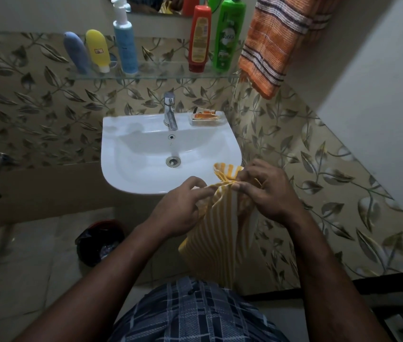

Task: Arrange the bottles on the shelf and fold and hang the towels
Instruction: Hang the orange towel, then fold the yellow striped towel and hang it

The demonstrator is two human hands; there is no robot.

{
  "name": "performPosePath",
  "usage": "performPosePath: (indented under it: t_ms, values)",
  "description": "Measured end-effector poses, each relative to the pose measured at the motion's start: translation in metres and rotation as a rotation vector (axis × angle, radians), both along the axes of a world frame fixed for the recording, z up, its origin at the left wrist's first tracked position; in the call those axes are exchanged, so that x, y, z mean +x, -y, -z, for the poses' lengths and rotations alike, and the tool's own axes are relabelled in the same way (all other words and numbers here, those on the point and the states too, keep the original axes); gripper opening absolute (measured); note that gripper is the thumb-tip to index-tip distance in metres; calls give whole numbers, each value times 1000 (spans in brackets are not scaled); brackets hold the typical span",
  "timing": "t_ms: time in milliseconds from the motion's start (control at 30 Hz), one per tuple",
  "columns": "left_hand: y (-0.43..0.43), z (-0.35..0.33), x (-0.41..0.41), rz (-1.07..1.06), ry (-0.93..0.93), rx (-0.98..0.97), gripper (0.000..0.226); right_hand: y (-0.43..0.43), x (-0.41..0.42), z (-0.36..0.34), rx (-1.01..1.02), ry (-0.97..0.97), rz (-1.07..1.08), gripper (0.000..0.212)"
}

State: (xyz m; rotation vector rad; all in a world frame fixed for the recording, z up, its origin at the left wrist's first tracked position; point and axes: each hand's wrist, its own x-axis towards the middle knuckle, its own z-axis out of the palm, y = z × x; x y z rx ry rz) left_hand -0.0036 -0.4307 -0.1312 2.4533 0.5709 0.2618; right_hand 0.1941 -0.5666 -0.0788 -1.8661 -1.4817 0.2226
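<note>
While the sink rim [143, 190] sits just behind it, the yellow striped towel [216, 233] hangs with long axis vertical; the hung orange towel [269, 48] lies up and right of it, judged nearer the right hand [270, 193]. Both hands pinch the yellow towel's bunched top edge, left hand [182, 209] on the left side, right hand on the right, close together.

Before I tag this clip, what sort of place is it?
A home bathroom, most likely: a white washbasin with a chrome tap, a glass shelf of toiletry bottles, and an orange striped towel hanging.
</note>
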Motion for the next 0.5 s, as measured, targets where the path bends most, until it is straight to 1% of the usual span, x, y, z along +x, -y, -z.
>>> performPosePath:
  t_ms: [33,100,167,233,300,367,467,500]
  values:
    - [1,-2,1,54,-52,-33,60,0,1,0,-1,2,-2,12]
    - [4,-3,3,128,-80,-147,69,2,4,-2,-12,-1,6,12]
    - [4,-1,5,138,-36,-253,68,3,6,-3,-17,11,32,9]
    - [3,-1,7,139,-5,-295,65,3,8,-2,2,30,78,9]
    - [4,-6,10,175,-30,-258,56,1,8,0,37,40,141,10]
    - [7,-9,14,210,-104,-197,45,-1,8,3,72,44,216,10]
    - [11,-4,16,216,-331,-18,32,-2,10,3,119,54,354,10]
    - [11,2,15,205,-420,65,31,-1,12,3,140,70,402,10]
